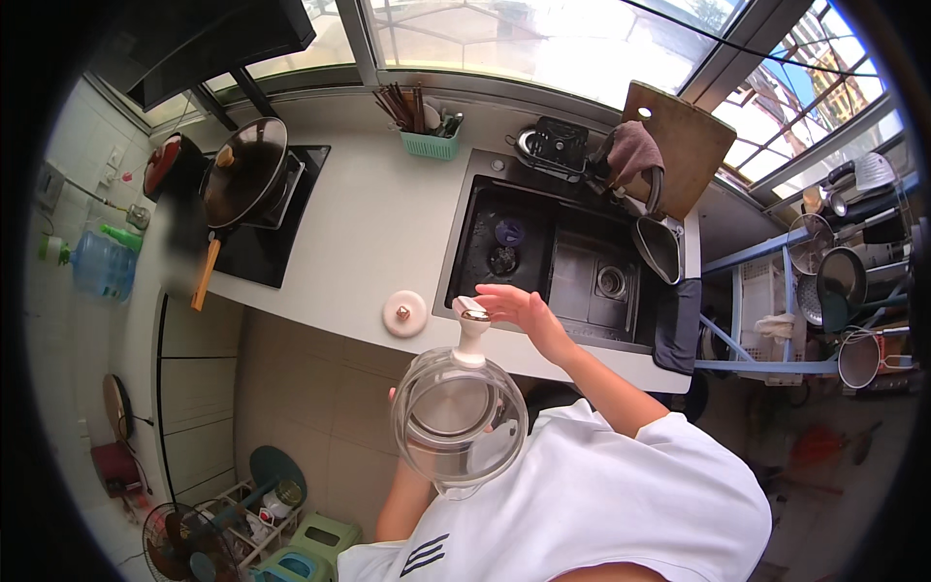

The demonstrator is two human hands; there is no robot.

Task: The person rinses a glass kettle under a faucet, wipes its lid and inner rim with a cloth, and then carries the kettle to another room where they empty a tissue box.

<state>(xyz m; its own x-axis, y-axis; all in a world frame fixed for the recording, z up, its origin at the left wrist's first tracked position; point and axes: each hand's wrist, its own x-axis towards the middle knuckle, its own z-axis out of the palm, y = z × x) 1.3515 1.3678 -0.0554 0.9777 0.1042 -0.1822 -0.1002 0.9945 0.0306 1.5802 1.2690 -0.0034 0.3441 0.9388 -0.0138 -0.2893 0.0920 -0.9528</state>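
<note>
A clear glass kettle (459, 417) is held up in front of my white shirt, off the counter's near edge. Its white handle (471, 335) points away from me and has a shiny metallic piece at its end. My left hand (395, 396) supports the glass body from the side and below; most of it is hidden, with fingertips showing at the left rim. Beside the handle's end is my right hand (519, 308), its fingers stretched out; whether they touch the handle is hard to tell. A round white lid (403, 313) with a metallic knob lies on the counter.
Right of the lid is a dark double sink (592, 281) with a faucet draped in a cloth (635, 153). A lidded wok (245, 175) sits on the stove at left, its wooden handle (206, 274) jutting out. A green utensil basket (430, 145) stands at the back.
</note>
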